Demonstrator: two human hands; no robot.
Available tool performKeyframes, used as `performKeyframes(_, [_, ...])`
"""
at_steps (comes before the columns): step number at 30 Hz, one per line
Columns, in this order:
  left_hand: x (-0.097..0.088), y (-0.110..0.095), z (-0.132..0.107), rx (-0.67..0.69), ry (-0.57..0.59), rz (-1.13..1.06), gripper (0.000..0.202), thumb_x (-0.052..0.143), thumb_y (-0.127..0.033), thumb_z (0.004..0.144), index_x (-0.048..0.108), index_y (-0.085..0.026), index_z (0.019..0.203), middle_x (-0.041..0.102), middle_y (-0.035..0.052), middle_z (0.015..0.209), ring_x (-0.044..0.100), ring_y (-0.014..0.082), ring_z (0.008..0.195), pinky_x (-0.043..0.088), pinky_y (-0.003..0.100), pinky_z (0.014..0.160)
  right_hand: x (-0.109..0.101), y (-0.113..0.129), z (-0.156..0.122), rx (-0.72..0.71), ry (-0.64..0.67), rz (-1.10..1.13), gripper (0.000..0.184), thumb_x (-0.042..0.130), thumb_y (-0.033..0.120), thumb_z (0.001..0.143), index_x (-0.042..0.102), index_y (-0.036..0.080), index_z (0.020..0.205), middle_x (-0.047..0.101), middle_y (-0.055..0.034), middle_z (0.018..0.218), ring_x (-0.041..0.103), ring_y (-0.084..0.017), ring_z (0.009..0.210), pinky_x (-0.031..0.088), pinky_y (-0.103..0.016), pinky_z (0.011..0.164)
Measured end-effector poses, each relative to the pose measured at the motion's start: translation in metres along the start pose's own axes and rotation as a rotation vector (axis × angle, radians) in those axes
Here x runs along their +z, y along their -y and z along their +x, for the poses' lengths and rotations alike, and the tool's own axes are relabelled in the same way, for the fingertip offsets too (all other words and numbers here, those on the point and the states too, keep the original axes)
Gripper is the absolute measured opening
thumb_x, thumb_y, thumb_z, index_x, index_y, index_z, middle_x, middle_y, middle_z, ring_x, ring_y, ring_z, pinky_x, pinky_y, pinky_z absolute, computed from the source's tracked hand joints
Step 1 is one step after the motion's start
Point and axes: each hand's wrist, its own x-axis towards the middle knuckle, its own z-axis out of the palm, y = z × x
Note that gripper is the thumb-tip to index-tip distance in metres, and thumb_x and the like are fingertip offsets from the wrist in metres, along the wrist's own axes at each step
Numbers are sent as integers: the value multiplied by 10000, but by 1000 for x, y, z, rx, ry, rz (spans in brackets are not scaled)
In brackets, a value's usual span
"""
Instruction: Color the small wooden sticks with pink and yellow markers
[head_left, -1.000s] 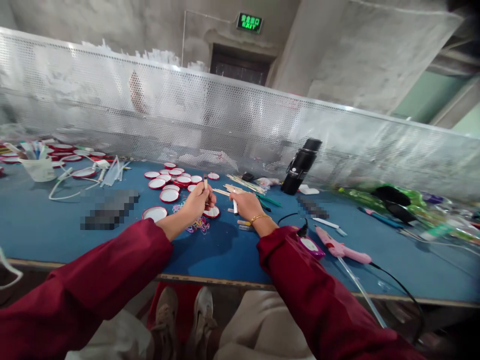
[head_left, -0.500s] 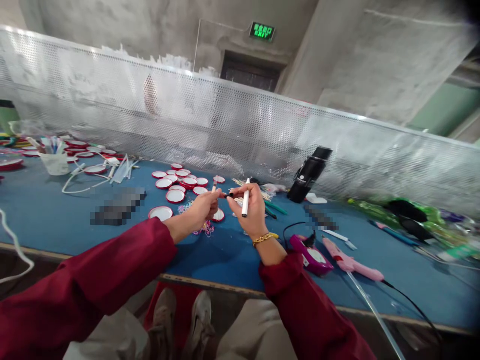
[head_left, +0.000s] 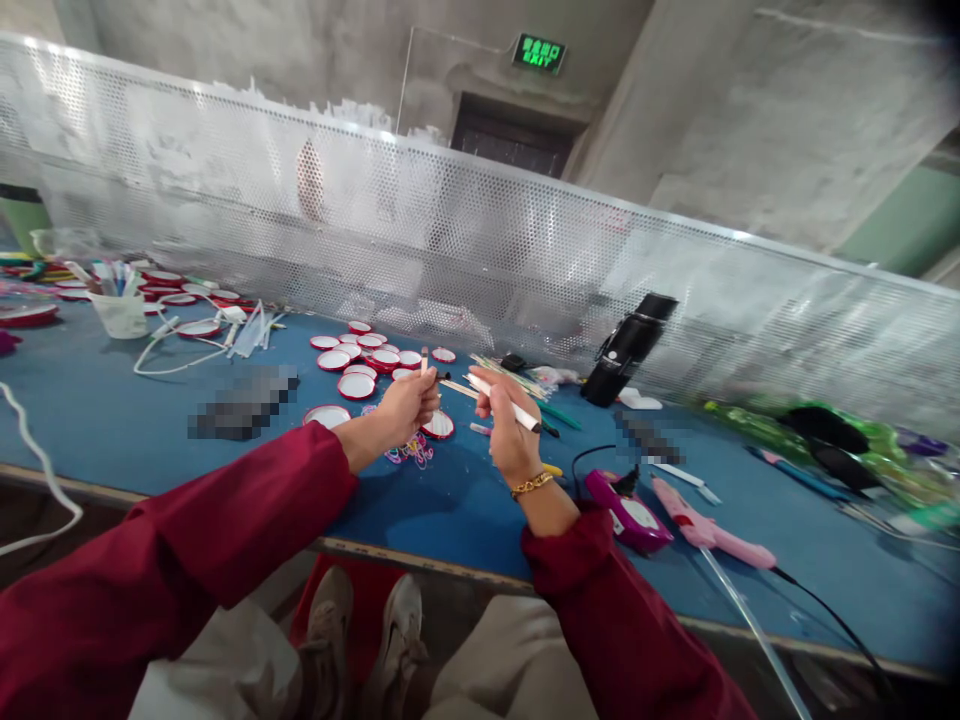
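Blue tabletop point(head_left: 450, 500) lies under your hands, with a perforated screen point(head_left: 525, 250) behind. Your left hand point(head_left: 405, 400) pinches a thin stick point(head_left: 424, 360) upright, just above the tabletop. Your right hand point(head_left: 504, 435), close beside, grips a slanted white pen point(head_left: 501, 402). Red-rimmed lids point(head_left: 360, 368) crowd just behind the stick, and a glue gun point(head_left: 709, 532) lies well right. Blue surface shows toward the near edge.

Even, diffuse daylight. Left hand point(head_left: 405, 402) and right hand point(head_left: 504, 432) cast soft shadows on the blue table top point(head_left: 112, 420). Glare whitens the perforated metal screen point(head_left: 225, 200). Edges bend; corners darken; slight blur throughout.
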Motion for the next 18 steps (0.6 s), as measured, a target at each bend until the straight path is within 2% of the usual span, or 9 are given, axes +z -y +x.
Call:
performKeyframes(3, [2,0,-1,18,-8,10,310,564,-302,858,328,-194,688,223,-93,518,199,34,387,98,194,396,2,-1,-3,59,-6,44,191,431,277,914,589,221,1006,550,20,676,528,-120,589,453,-282,580])
performKeyframes(6, [2,1,-1,27,27,38,258,545,-268,863,354,-191,708,238,-88,522,215,36,390,110,192,397,5,-5,-3,88,-60,117,42,503,255,869,502,215,880,552,26,681,523,-109,566,434,-263,545])
performKeyframes(9, [2,2,0,30,50,85,209,527,-246,867,386,-188,725,242,-86,521,221,38,392,117,194,397,6,-8,-3,91,-90,135,83,514,264,864,464,216,819,559,23,682,519,-103,556,431,-261,544])
performKeyframes(18, [0,7,1,96,50,203,220,519,-304,876,393,-191,736,256,-83,526,218,41,397,135,190,391,6,-8,-3,95,-60,128,121,546,289,867,490,212,793,595,23,670,541,-101,532,445,-248,517])
